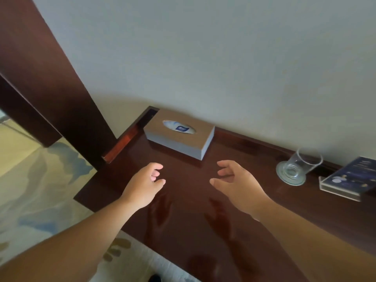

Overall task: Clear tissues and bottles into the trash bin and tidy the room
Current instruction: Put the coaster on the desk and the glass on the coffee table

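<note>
A grey-brown tissue box [179, 137] with an oval slot sits at the back left of the dark glossy desk [183, 210], close to the wall. My left hand [143, 183] hovers above the desk just in front of the box, fingers loosely curled and holding nothing. My right hand [236, 183] hovers a little to the right at the same depth, fingers spread and relaxed, also holding nothing. Neither hand touches the box. No loose tissue, bottle or trash bin is in view.
A clear drinking glass [301, 166] stands on a glass coaster [284, 178] at the back right. Beside it, a blue card sits in an acrylic stand [345, 180]. A dark wooden panel [50, 78] rises at the left. Patterned carpet [30, 180] lies beyond the desk's left edge.
</note>
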Action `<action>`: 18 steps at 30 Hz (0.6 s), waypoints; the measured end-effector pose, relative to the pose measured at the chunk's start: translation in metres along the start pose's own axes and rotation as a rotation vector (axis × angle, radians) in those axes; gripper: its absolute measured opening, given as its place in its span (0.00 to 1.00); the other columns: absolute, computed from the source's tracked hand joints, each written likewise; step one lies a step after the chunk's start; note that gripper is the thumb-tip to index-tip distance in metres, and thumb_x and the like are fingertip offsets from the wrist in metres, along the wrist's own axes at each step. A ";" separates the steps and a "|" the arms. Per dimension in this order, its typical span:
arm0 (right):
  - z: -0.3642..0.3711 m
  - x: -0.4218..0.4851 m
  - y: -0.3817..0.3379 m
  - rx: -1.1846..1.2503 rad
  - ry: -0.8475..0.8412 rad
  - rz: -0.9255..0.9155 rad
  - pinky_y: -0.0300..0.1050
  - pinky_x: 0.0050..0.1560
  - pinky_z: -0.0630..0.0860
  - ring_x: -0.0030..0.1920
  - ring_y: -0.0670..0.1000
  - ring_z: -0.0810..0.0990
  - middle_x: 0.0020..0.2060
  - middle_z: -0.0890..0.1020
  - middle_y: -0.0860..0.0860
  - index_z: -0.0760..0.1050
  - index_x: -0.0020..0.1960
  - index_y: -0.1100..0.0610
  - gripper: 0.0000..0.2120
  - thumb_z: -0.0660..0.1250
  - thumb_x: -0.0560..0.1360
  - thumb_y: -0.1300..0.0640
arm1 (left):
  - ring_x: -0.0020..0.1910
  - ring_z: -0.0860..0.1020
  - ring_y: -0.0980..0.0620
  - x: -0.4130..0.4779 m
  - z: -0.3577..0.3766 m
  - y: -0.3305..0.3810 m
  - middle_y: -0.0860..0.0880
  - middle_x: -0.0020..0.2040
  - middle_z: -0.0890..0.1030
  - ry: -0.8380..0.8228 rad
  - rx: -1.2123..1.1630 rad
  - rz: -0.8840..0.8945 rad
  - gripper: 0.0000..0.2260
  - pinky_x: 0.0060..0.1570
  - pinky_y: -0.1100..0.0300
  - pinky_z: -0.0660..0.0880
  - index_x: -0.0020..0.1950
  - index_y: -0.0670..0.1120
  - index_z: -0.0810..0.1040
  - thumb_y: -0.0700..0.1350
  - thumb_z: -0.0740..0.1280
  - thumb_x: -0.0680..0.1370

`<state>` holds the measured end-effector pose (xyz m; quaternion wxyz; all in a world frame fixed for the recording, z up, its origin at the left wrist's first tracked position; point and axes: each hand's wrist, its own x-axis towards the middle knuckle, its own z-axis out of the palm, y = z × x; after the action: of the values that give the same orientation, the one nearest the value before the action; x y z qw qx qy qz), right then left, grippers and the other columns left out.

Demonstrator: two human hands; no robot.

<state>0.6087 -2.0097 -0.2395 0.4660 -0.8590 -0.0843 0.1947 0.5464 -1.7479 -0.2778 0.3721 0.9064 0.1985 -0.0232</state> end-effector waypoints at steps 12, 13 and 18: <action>0.121 0.018 -0.053 -0.018 0.061 0.132 0.34 0.39 0.73 0.49 0.37 0.77 0.50 0.77 0.38 0.71 0.64 0.42 0.22 0.72 0.71 0.46 | 0.61 0.72 0.48 0.049 -0.048 -0.105 0.48 0.62 0.72 -0.185 0.264 0.029 0.24 0.57 0.51 0.74 0.68 0.50 0.70 0.50 0.70 0.73; 0.125 0.017 -0.054 -0.021 0.069 0.150 0.34 0.39 0.72 0.49 0.37 0.77 0.50 0.77 0.38 0.71 0.64 0.42 0.22 0.72 0.72 0.46 | 0.61 0.71 0.49 0.051 -0.048 -0.107 0.48 0.62 0.72 -0.206 0.283 0.040 0.24 0.57 0.52 0.74 0.67 0.50 0.70 0.51 0.70 0.73; 0.137 0.010 -0.057 -0.040 0.110 0.215 0.33 0.39 0.71 0.48 0.37 0.78 0.50 0.78 0.39 0.71 0.63 0.43 0.21 0.72 0.73 0.49 | 0.58 0.71 0.48 0.056 -0.040 -0.106 0.48 0.58 0.71 -0.234 0.386 0.090 0.24 0.50 0.55 0.75 0.63 0.49 0.71 0.54 0.72 0.70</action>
<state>0.5631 -1.8697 -0.2620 0.4291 -0.8815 0.0302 0.1946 0.5533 -1.6333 -0.3305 0.2131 0.9598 0.1055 -0.1489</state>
